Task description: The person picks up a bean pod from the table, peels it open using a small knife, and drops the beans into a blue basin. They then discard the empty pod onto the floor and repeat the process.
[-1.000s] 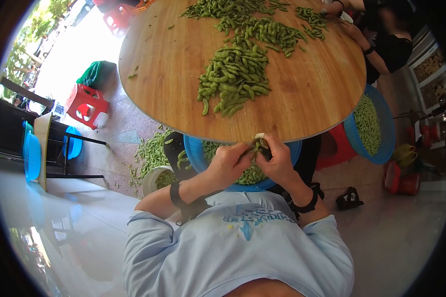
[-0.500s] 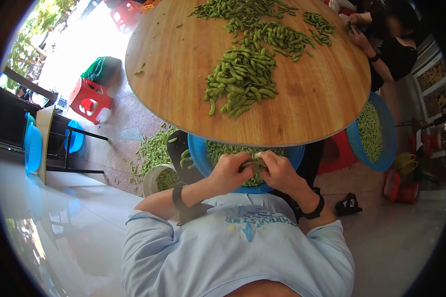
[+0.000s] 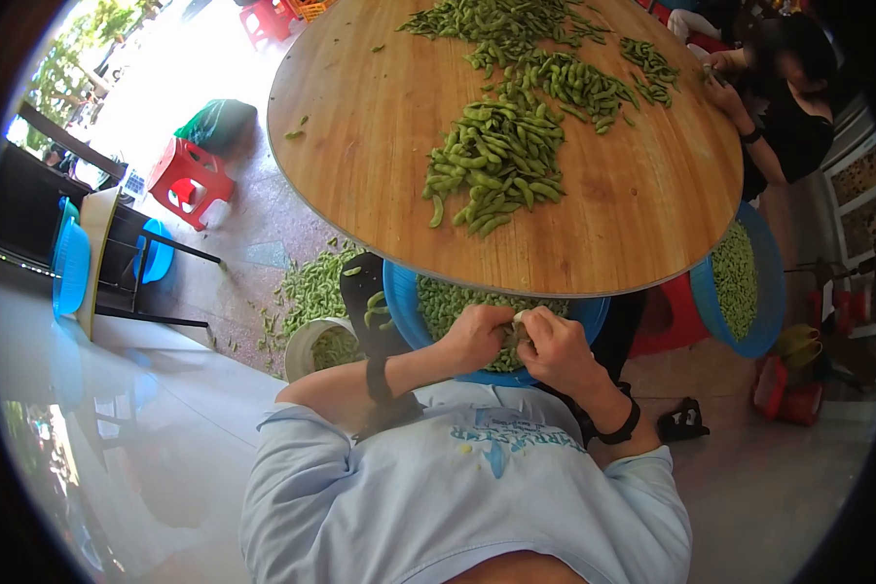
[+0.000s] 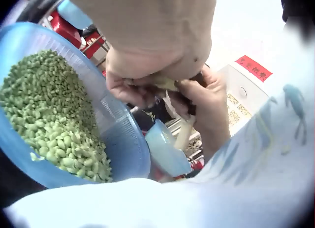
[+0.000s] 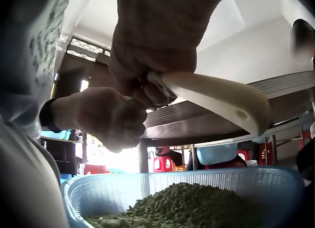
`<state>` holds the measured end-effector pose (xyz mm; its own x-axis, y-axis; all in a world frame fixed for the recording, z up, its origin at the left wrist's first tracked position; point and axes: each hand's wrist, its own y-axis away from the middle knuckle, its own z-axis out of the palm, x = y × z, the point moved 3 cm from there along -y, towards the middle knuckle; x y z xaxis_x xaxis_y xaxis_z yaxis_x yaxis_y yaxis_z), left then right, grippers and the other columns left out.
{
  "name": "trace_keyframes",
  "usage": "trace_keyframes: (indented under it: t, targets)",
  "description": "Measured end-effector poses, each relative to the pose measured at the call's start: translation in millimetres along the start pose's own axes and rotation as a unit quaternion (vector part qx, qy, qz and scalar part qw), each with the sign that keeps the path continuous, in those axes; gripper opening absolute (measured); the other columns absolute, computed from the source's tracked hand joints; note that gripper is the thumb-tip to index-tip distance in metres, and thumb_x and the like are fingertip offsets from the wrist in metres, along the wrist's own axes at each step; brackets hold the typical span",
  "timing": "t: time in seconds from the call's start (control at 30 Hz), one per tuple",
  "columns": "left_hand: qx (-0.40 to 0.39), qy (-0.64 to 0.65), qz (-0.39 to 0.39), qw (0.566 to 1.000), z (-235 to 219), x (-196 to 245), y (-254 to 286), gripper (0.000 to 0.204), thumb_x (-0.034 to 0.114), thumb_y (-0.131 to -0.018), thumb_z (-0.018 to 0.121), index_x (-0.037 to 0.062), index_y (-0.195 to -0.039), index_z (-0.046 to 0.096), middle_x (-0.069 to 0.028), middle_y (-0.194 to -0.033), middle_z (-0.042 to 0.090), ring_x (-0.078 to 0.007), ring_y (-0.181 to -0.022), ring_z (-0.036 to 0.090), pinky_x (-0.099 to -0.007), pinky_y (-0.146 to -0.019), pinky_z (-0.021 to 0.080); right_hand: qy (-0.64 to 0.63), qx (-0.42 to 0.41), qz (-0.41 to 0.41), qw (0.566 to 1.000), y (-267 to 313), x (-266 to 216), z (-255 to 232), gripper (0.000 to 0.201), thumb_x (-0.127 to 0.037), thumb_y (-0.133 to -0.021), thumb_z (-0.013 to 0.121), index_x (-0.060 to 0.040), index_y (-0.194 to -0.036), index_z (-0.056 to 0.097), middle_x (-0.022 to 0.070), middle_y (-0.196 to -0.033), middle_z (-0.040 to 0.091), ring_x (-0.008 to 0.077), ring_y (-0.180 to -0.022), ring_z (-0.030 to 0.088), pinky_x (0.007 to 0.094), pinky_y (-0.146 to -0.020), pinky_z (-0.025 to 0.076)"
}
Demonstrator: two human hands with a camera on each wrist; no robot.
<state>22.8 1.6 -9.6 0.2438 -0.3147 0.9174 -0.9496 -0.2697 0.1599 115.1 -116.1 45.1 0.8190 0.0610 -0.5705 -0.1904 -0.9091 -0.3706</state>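
Observation:
Over a blue basin (image 3: 399, 310) of shelled beans (image 4: 59, 119), both hands meet just below the table edge. The left hand (image 3: 474, 336) has curled fingers and pinches a pale green pod (image 4: 165, 83), small and partly hidden by the fingers. Close beside it, the right hand (image 3: 558, 350) grips a tool by its cream-coloured handle (image 5: 221, 97), which has a hole near its end; the tool's working end is hidden. In the right wrist view the basin (image 5: 162, 178) stands below the hands.
The round wooden table (image 3: 360, 175) bears heaped pods (image 3: 496, 161). Loose pods (image 3: 311, 292) and a white bucket (image 3: 300, 352) are on the floor at left. Another blue basin (image 3: 774, 316) with beans stands at right, near another person (image 3: 784, 107). A red stool (image 3: 190, 182) is at left.
The hands have dropped from the table's edge to over the basin and drawn together. The dark green pod seen between them earlier is no longer clearly visible. The head view has shifted slightly.

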Motion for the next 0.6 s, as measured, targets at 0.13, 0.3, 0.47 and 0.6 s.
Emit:
trace_keyframes:
  t: [0.13, 0.3, 0.47, 0.6]
  targets:
    - [0.055, -0.051, 0.153, 0.985, -6, 15, 7, 0.026, -0.001, -0.077, 0.051, -0.0014, -0.102, 0.055, -0.0210, -0.087, 0.060, -0.0359, -0.075, 0.059, -0.0405, -0.068, 0.048, 0.010, -0.005, 0.066, 0.998, 10, 18, -8, 0.024, -0.001, -0.070, 0.061, 0.0007, -0.093, 0.053, 0.0154, -0.079, 0.057, 0.0336, -0.069, 0.061, 0.0390, -0.056, 0.050]
    - [0.035, 0.000, 0.162, 0.986, -22, 45, 25, 0.026, 0.003, -0.080, 0.061, -0.0016, -0.104, 0.054, -0.0183, -0.089, 0.060, -0.0365, -0.082, 0.061, -0.0394, -0.067, 0.049, -0.068, 0.039, 0.080, 0.994, 6, 8, -3, 0.025, -0.001, -0.072, 0.061, 0.0011, -0.096, 0.053, 0.0156, -0.079, 0.058, 0.0351, -0.069, 0.061, 0.0403, -0.058, 0.050]
    - [-0.032, -0.314, 0.111, 0.942, -90, 59, 54, 0.012, 0.008, -0.082, 0.061, 0.0016, -0.092, 0.060, -0.0135, -0.082, 0.058, -0.0344, -0.075, 0.060, -0.0397, -0.065, 0.050, -0.139, 0.013, 0.082, 0.987, 3, 11, -7, 0.024, -0.005, -0.076, 0.064, 0.0008, -0.097, 0.054, 0.0173, -0.083, 0.058, 0.0334, -0.068, 0.061, 0.0390, -0.058, 0.050]
    - [-0.002, -0.468, 0.061, 0.882, -133, 70, 43, 0.012, 0.011, -0.084, 0.058, 0.0022, -0.092, 0.061, -0.0129, -0.084, 0.059, -0.0326, -0.080, 0.059, -0.0411, -0.070, 0.048, -0.051, -0.023, -0.021, 0.998, 3, 2, -4, 0.024, -0.010, -0.080, 0.066, 0.0007, -0.100, 0.056, 0.0175, -0.085, 0.059, 0.0325, -0.069, 0.061, 0.0380, -0.059, 0.050]
